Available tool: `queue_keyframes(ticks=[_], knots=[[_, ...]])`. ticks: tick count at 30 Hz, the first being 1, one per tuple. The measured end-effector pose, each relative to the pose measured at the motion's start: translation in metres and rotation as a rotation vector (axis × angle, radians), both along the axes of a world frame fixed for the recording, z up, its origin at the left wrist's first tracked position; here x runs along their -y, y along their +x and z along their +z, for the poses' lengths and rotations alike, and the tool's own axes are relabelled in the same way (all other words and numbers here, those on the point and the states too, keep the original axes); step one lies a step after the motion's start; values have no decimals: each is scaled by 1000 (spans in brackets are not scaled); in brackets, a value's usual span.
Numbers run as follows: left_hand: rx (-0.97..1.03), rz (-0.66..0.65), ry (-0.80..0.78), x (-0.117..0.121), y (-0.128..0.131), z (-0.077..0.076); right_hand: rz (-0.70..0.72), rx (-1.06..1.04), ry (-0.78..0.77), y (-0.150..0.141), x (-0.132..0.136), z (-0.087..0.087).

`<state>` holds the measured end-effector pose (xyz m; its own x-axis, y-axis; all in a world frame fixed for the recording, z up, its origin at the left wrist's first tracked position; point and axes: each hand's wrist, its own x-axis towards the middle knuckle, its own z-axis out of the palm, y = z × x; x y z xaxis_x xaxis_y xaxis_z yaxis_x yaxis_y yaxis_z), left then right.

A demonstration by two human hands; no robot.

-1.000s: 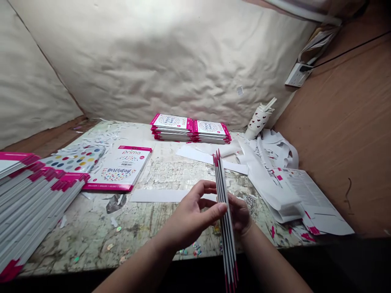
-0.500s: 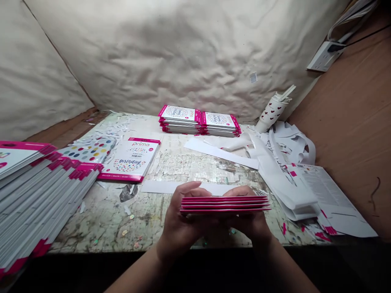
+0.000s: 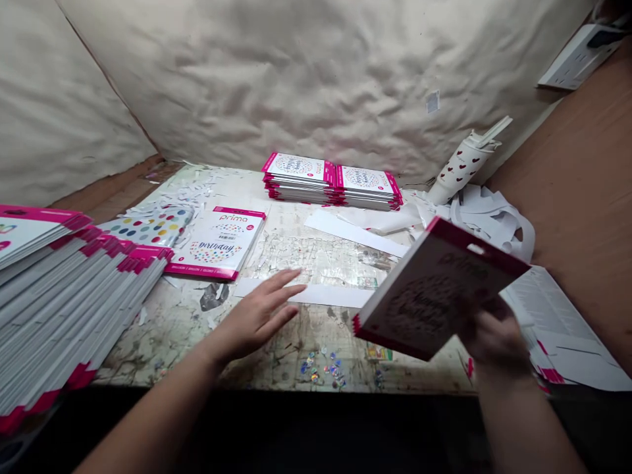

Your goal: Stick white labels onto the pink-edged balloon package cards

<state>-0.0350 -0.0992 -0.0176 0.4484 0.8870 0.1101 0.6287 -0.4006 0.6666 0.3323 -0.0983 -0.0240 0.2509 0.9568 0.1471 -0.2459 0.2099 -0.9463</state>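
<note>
**Right hand [image 3: 494,342] holds up a pink-edged white card pack [image 3: 439,289]**

Far to the left of the long white paper strip [image 3: 306,294] is a tall heap of white packs with pink edges [image 3: 64,289]. It sits on a chipped, stained surface [image 3: 162,342]. Closer to the strip lie a shiny polka-dot pack [image 3: 148,225] and a flat white birthday pack [image 3: 217,243]. The left hand [image 3: 257,319] is over the strip's middle, with its grip wide open and holding nothing. Two neat piles of pink-edged packs [image 3: 330,181] sit behind the strip, and shiny confetti bits [image 3: 320,368] lie in front of it. To the right of the strip, the right hand's grip is closed on the tilted pack's lower edge. Further right are a white paper cup with red hearts [image 3: 461,164], curly white paper scraps [image 3: 488,217], and a printed paper sheet [image 3: 553,316].
</note>
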Motion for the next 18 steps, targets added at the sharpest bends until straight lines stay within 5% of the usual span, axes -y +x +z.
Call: queue_keyframes(ticks=[2,5,8,11,18], knots=[[-345,23,10,-1,-13,-14,-28,-27,-90,18,-10,7],[-573,58,22,3,1,-30,155,-71,-291,10,-26,14],[-608,93,71,5,24,-35,442,-135,-467,-33,-45,14],[-568,178,174,4,19,-34,579,-141,-580,-80,-66,6],[-550,189,245,9,-17,-43,518,109,-650,-128,-92,-27]])
